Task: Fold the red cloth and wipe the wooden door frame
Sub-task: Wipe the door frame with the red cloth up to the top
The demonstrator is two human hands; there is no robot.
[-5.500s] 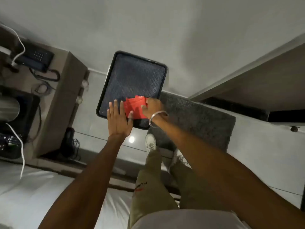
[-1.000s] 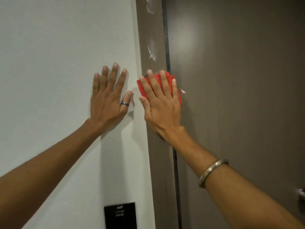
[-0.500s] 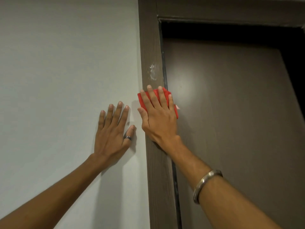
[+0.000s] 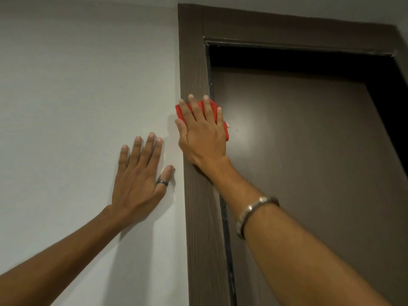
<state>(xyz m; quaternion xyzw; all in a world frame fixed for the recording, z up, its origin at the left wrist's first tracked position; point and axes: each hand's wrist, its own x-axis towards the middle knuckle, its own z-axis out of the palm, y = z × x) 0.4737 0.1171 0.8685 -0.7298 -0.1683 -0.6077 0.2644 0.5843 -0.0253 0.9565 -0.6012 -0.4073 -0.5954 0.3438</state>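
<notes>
The folded red cloth [image 4: 212, 105] is pressed flat against the upright of the dark wooden door frame [image 4: 192, 62] under my right hand [image 4: 203, 135]. Only its edges show around my fingers, with a small white tag at its right side. My right palm covers most of the cloth, fingers spread and pointing up. My left hand [image 4: 139, 177] lies flat on the white wall [image 4: 77, 96] just left of the frame, fingers apart, holding nothing; a dark ring sits on its thumb.
The brown door [image 4: 309, 162] fills the right side, set back inside the frame. The frame's top rail [image 4: 298, 34] runs across above it, with a dark gap beneath. A metal bangle [image 4: 251, 213] circles my right wrist.
My right hand and the cloth have slid up the frame's upright, over the whitish smudge seen earlier. The view has tilted up, so the frame's top corner shows. My left hand stays on the wall.
</notes>
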